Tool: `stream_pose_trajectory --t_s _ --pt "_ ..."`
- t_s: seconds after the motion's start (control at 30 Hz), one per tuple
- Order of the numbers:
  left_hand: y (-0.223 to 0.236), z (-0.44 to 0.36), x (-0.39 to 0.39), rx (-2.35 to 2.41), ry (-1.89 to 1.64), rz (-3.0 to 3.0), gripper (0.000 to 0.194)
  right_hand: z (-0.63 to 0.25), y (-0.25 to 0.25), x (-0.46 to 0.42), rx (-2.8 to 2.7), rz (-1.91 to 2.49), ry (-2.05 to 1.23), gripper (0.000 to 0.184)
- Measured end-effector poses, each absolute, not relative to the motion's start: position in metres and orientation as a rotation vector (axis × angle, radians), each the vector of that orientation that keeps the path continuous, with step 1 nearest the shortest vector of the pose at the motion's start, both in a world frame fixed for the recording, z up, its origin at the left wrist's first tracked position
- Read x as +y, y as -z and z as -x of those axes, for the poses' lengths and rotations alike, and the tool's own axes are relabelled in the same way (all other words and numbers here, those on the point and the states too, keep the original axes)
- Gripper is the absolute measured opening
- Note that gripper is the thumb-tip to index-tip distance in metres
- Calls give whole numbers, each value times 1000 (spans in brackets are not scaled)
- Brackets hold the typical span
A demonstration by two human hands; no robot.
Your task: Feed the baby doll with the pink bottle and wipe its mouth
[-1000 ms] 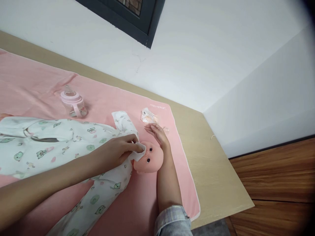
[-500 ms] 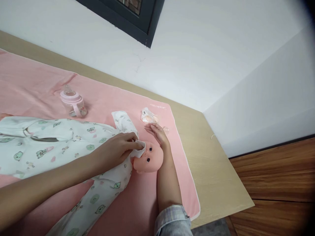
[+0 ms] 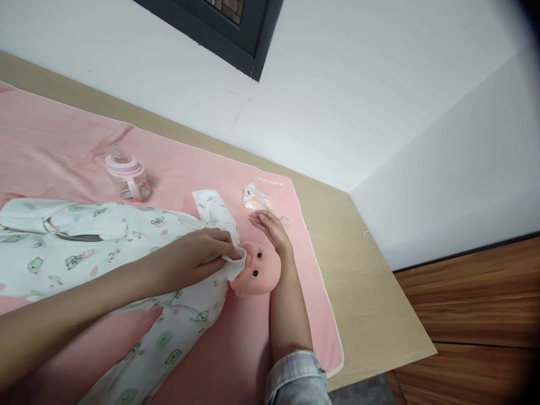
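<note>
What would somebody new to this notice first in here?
Probably the doll's head, just below centre, with the left hand holding a white cloth against it. The right hand is open beside the head, and a pink-lidded bottle sits further left on the pink mat.

My only camera sits on my head, looking forward and down from nearby, tilted, the doll's head (image 3: 266, 275) just below mid-frame, the surface (image 3: 363, 298) beneath, the wall (image 3: 320, 112) beyond.
</note>
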State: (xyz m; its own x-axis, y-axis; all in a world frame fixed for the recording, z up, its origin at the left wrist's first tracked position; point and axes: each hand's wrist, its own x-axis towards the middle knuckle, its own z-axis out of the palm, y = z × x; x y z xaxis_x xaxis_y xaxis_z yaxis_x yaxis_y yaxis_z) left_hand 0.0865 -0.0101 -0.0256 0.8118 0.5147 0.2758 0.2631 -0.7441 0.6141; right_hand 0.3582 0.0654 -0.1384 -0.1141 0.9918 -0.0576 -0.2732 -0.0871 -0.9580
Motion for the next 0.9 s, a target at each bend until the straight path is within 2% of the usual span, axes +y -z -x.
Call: stream_pose_trajectory --t_s 0.2,0.4,0.9 --pt "34 -93 -14 549 -574 -2509 27 -358 138 64 -1034 981 -1457 29" --pt "48 -99 -13 560 -759 -2627 13 -358 139 65 -1046 1003 -1447 29" --pt "53 -96 -5 595 -803 -2669 18 -360 141 67 -1056 1005 -1446 31"
